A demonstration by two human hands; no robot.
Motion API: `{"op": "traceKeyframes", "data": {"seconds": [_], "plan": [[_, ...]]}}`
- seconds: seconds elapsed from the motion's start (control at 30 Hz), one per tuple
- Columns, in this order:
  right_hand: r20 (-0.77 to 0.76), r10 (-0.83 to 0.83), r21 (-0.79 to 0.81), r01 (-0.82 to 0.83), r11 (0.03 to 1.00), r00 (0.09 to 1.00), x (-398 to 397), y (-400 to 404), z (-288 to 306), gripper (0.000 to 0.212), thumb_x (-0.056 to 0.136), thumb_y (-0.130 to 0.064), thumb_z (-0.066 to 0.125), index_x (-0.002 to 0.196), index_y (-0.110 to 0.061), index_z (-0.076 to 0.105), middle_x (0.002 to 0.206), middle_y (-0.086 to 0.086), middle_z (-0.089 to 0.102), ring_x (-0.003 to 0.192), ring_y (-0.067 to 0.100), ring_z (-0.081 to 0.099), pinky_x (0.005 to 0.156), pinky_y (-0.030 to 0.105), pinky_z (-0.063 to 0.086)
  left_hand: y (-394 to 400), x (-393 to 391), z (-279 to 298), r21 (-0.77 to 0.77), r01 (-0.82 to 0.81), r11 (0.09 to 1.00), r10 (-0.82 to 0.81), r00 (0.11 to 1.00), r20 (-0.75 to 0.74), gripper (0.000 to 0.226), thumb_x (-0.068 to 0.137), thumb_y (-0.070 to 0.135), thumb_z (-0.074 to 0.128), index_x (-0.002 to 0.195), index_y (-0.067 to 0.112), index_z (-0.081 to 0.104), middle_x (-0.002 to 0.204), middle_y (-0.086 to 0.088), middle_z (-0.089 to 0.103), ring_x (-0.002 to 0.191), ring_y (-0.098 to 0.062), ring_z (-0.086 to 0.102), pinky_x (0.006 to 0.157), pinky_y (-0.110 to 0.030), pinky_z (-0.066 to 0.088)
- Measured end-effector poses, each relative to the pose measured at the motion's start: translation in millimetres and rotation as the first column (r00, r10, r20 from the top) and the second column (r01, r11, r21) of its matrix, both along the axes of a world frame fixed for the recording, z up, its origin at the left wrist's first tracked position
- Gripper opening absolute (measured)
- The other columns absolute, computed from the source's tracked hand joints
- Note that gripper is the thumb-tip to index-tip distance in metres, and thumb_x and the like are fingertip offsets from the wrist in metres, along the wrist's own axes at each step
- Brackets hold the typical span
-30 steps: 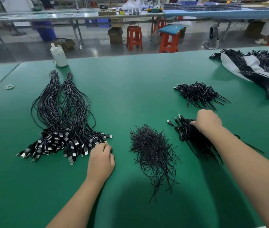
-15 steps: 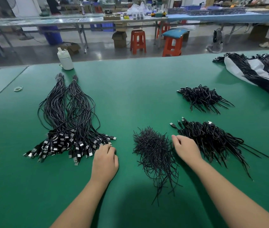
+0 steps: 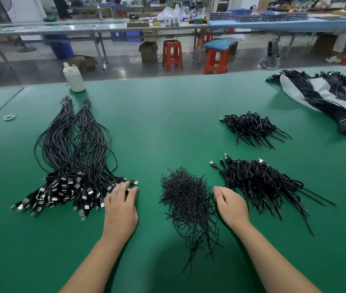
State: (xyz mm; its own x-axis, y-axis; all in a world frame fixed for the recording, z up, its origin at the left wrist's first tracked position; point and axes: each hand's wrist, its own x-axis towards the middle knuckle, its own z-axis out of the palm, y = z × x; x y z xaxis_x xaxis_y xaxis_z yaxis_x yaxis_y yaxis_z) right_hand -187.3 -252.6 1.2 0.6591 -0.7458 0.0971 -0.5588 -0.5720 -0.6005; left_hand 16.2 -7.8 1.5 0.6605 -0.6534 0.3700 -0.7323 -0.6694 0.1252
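Two long bundles of black USB cables (image 3: 75,157) lie on the green table (image 3: 168,123) at the left, plugs fanned out toward me. My left hand (image 3: 120,208) lies flat by those plugs, fingertips touching the nearest ones. A heap of thin black twist ties (image 3: 187,197) sits in the middle. My right hand (image 3: 231,205) rests at the right edge of that heap, fingers relaxed and holding nothing. A pile of coiled, tied cables (image 3: 260,182) lies just right of it, and a smaller such pile (image 3: 250,127) lies farther back.
A white bottle (image 3: 74,78) stands at the table's far left edge. A white bag (image 3: 324,96) with more cable bundles lies at the far right. A small rubber band (image 3: 10,116) sits at the left. Orange stools (image 3: 172,55) and long benches stand beyond the table.
My right hand has drawn back from the coiled cable pile to the right edge of the twist tie heap. My left hand stayed by the plugs.
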Motion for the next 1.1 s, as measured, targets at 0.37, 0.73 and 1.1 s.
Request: {"op": "traceKeyframes", "data": {"seconds": [0.37, 0.73, 1.1], "plan": [[0.022, -0.013, -0.048, 0.014, 0.999, 1.000, 1, -2, -7, 0.047, 0.103, -0.045, 0.033, 0.061, -0.024, 0.038, 0.058, -0.006, 0.046, 0.052, 0.009, 0.042, 0.052, 0.028, 0.034, -16, 68, 36, 0.224, -0.055, 0.973, 0.080, 0.991, -0.105, 0.029, 0.088, 0.009, 0.059, 0.112, 0.021, 0.072, 0.103, -0.002, 0.072, 0.095, -0.028, 0.064, 0.082, -0.040, 0.047], [0.047, -0.016, -0.007, 0.017, 1.000, 0.999, -1, 0, -4, 0.049, 0.103, -0.044, 0.034, 0.062, -0.018, 0.039, 0.058, -0.004, 0.043, 0.052, 0.009, 0.037, 0.053, 0.030, 0.031, -23, 30, 57, -0.018, 0.002, 1.000, -0.006, 0.980, -0.199, 0.012, 0.094, 0.022, 0.066, 0.101, 0.018, 0.073, 0.087, -0.004, 0.076, 0.078, -0.029, 0.069, 0.068, -0.036, 0.053], [0.086, -0.075, 0.115, 0.065, 0.991, 0.994, -2, 2, 4, 0.048, 0.105, -0.037, 0.035, 0.061, -0.018, 0.032, 0.057, -0.004, 0.036, 0.053, 0.013, 0.031, 0.053, 0.030, 0.024, -4, -32, 99, 0.051, 0.489, 0.871, -0.264, 0.553, -0.790, 0.020, 0.093, 0.039, 0.062, 0.074, 0.037, 0.057, 0.071, 0.016, 0.072, 0.059, 0.001, 0.059, 0.058, -0.026, 0.047]]}}
